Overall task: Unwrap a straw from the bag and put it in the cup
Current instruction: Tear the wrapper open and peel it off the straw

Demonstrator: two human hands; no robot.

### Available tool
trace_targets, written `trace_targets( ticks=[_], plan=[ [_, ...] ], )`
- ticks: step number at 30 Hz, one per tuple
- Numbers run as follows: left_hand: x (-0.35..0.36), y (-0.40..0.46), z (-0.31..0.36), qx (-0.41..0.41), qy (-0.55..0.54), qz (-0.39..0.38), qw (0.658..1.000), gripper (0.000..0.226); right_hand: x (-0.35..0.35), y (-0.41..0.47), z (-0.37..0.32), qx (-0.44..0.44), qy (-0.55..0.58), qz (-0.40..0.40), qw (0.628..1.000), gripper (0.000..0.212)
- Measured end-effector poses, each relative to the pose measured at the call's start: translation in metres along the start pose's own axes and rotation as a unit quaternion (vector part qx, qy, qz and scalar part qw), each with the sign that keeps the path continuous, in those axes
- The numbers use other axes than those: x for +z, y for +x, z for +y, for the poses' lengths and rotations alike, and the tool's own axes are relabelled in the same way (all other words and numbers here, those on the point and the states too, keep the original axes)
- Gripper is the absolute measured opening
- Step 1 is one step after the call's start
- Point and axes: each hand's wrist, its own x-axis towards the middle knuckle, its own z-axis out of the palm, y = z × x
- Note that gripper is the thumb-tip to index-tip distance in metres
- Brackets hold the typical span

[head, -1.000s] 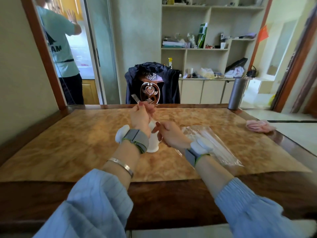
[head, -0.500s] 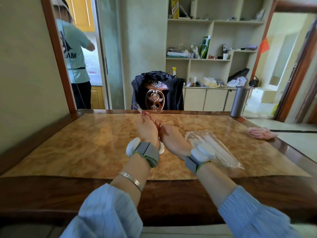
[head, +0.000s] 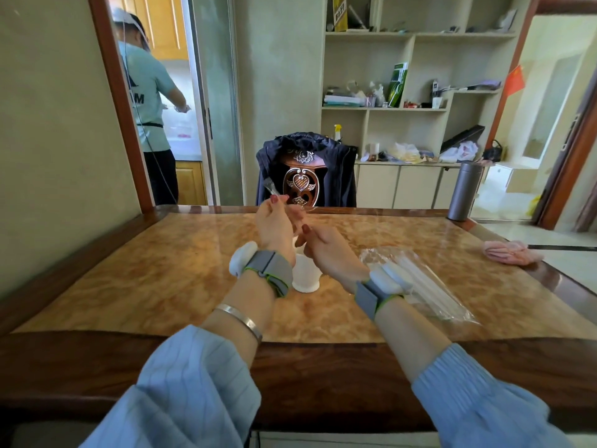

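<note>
Left hand [head: 274, 221] pinches wrapper [head: 270, 187] above cup [head: 305, 275].

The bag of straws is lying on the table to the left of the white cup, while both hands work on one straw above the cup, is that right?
Not quite. The head view shows the bag of straws lying on the table to the right of the white cup, beside the right hand, not to the left. The rest holds: both hands, left hand included, work on one straw above the cup.
</note>
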Motion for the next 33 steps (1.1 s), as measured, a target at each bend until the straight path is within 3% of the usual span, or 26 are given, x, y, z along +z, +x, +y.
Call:
trace_targets(
  ticks=[5, 9, 14, 17, 23, 28, 33],
  plan=[
    [-0.009, 0.017, 0.007, -0.004, -0.068, 0.023, 0.997, 0.038, 0.011, -0.007, 0.007, 0.023, -0.001, -0.047, 0.999, 0.042],
    [-0.008, 0.015, -0.011, 0.005, -0.029, 0.008, 1.000, 0.039, 0.020, -0.009, 0.005, -0.012, -0.034, -0.021, 0.999, 0.047],
    [-0.009, 0.019, -0.027, -0.066, -0.105, -0.014, 0.992, 0.041, 0.022, -0.009, 0.016, 0.007, -0.073, -0.036, 0.997, 0.046],
    [-0.009, 0.023, -0.028, -0.065, -0.071, 0.003, 0.995, 0.040, 0.023, -0.010, 0.022, 0.009, -0.096, -0.021, 0.995, 0.044],
    [-0.009, 0.023, -0.023, -0.053, -0.122, 0.040, 0.990, 0.038, 0.015, -0.018, 0.026, 0.013, -0.093, -0.051, 0.994, 0.041],
    [-0.005, 0.015, -0.021, -0.063, -0.059, -0.014, 0.996, 0.041, 0.016, -0.018, 0.017, 0.057, -0.021, -0.070, 0.996, 0.043],
    [0.001, 0.001, -0.022, -0.027, 0.021, 0.013, 0.999, 0.038, 0.017, -0.012, 0.011, 0.044, -0.029, -0.023, 0.998, 0.044]
  ],
)
